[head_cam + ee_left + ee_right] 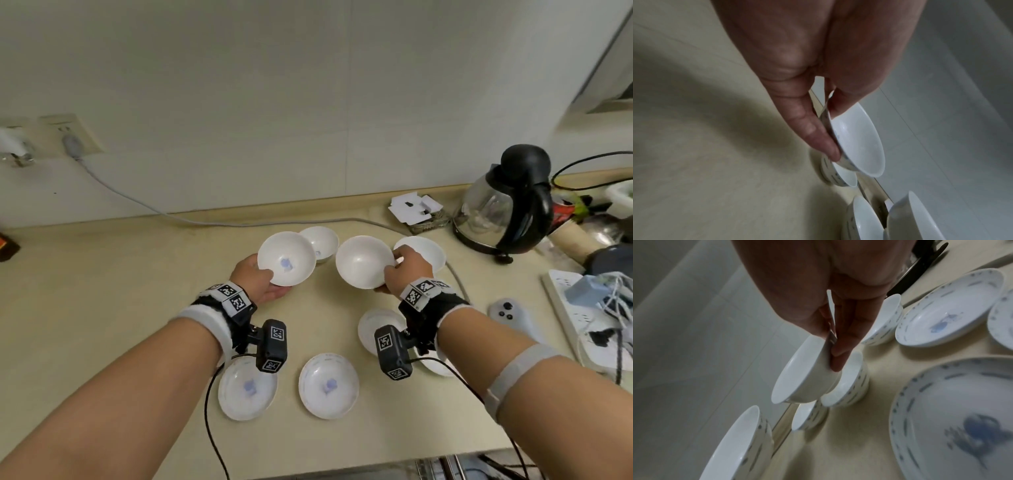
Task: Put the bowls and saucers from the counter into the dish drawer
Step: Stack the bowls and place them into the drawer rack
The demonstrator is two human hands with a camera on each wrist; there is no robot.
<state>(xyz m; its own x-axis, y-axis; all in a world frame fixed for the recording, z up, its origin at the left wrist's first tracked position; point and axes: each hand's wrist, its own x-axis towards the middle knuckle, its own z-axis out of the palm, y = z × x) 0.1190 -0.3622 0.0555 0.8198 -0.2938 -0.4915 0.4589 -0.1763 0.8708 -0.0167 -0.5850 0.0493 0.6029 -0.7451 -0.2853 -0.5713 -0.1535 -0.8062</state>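
My left hand (pixel 263 277) holds a white bowl with a blue motif (pixel 287 258) above the counter, thumb inside the rim and fingers beneath; the left wrist view shows that pinch on the bowl (pixel 857 142). My right hand (pixel 400 267) grips a plain white bowl (pixel 364 262) by its rim, also seen in the right wrist view as the bowl (pixel 803 374). Two more bowls, one (pixel 320 241) and another (pixel 424 251), stand on the counter just behind. Several blue-patterned saucers lie nearer me, among them one (pixel 247 390) and one (pixel 329 385); my right wrist partly hides others.
A glass kettle (pixel 503 205) stands at the back right, with a power strip and cables (pixel 589 325) and a white controller (pixel 510 311) to the right. A grey cable (pixel 205 219) runs along the wall. A metal rack (pixel 445 466) shows below the counter's front edge.
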